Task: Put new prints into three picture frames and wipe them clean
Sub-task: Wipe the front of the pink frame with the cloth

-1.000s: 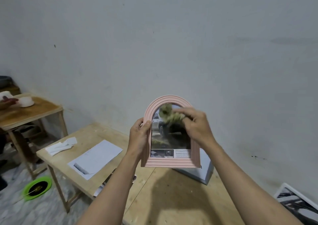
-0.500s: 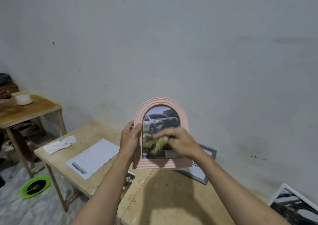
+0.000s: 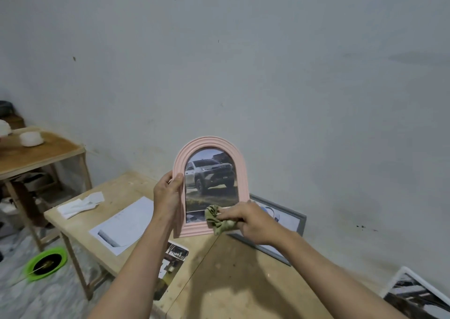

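Left hand (image 3: 168, 196) grips the pink frame (image 3: 209, 145) upright — right hand (image 3: 250, 221) presses a bunched cloth (image 3: 219, 222) against it.

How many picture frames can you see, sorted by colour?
Pink arched frame, held up in the left hand: 1
Grey frame, leaning behind the right hand: 1
White frame, at the lower right edge: 1
Total: 3
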